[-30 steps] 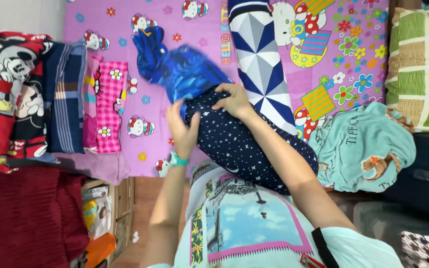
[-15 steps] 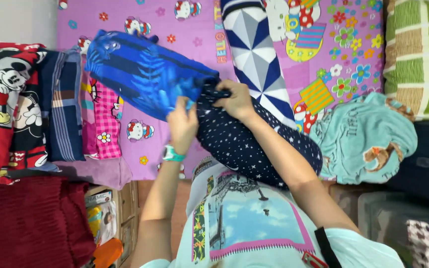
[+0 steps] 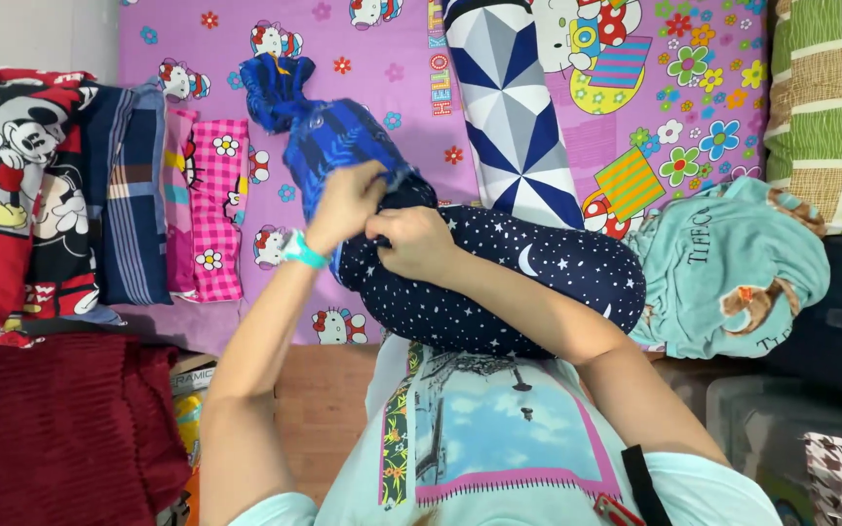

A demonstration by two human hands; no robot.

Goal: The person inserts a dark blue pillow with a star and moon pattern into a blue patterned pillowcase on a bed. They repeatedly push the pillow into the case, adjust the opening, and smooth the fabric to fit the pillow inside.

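A long bolster [image 3: 499,282] in dark navy cloth with white stars lies across my lap and the bed's edge. A bright blue leaf-print cover [image 3: 328,127] sits over its far end, bunched at the tip. My left hand [image 3: 343,200] grips the blue cover's open edge at the bolster's end. My right hand [image 3: 411,242] pinches the same edge right beside it, resting on the starred cloth. The two hands touch.
A purple cartoon bedsheet [image 3: 246,39] covers the bed. A geometric blue-white bolster [image 3: 509,107] lies behind. Folded cloths [image 3: 129,195] and a cartoon pillow [image 3: 2,185] are left, a teal blanket [image 3: 733,273] and green checked pillow [image 3: 825,107] right, a maroon blanket [image 3: 51,429] lower left.
The blue cover was spread wide to the left half a second ago; now it is drawn down over the bolster's end. The bolster has swung flatter, and both hands have met at the cover's edge.
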